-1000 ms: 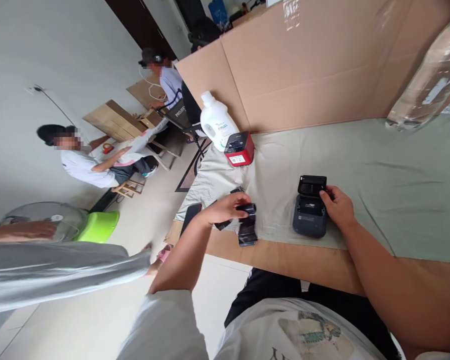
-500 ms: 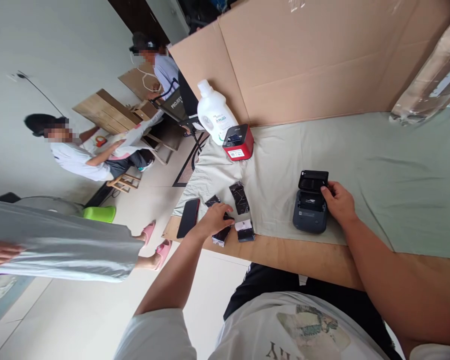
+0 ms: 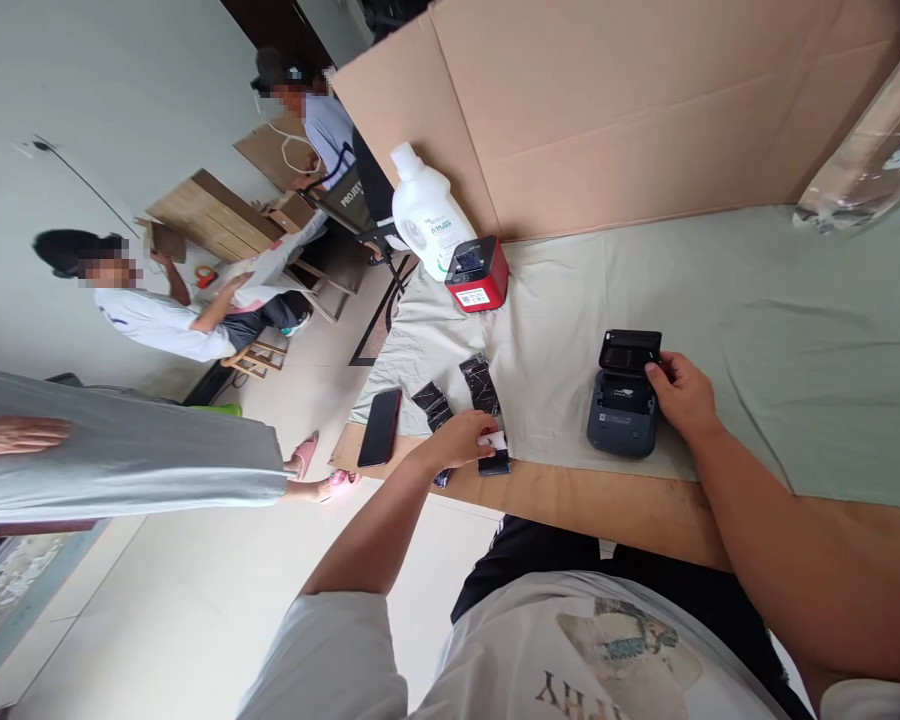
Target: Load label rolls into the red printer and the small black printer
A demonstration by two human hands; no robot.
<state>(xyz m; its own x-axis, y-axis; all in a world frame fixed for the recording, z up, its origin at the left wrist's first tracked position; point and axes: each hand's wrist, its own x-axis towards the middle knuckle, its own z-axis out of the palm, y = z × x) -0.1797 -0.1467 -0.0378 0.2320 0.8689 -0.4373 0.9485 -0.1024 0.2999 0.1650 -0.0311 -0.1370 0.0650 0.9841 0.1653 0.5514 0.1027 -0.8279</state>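
your right hand (image 3: 682, 395) holds the dark label printer (image 3: 621, 405) on the green cloth (image 3: 757, 320), lid already open. your left hand (image 3: 465, 438) pinches a small label roll (image 3: 495, 452) at the table edge; the roll is not yet loaded.

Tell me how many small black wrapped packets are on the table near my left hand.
4 in view: two packets on the cloth, one under the left hand at the table edge, one partly hidden. More may be covered.
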